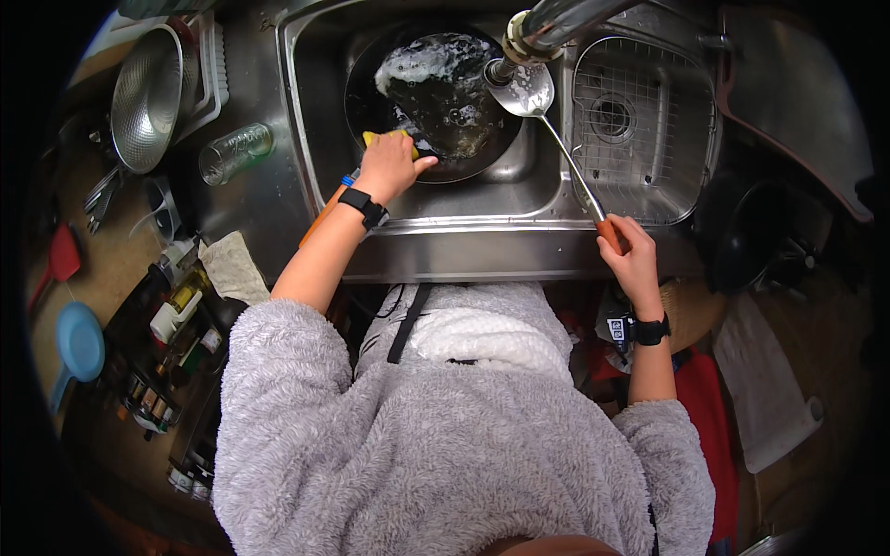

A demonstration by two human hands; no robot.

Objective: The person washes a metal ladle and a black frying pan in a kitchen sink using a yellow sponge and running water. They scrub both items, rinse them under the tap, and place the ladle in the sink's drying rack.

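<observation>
My left hand (pixel 391 161) holds a yellow sponge (pixel 370 136) at the near-left rim of a dark wok (pixel 445 125). Sudsy water lies in the wok, which sits in the large steel sink basin (pixel 480 201). An orange-brown handle (pixel 321 217) with a blue band runs out under my left wrist. My right hand (pixel 631 251) grips the wooden handle end of a metal spatula (pixel 569 154). The spatula's wet, foamy blade is up under the faucet (pixel 518 42), above the wok's right rim. Whether water runs from the spout is hard to tell.
Right of the basin is a smaller sink with a wire rack (pixel 626 149). A glass jar (pixel 236 154) lies on the left ledge, near a metal colander (pixel 147 101). A cutting board (pixel 789 90) and black pan (pixel 737 229) are at right. Bottles (pixel 191 292) crowd the lower left.
</observation>
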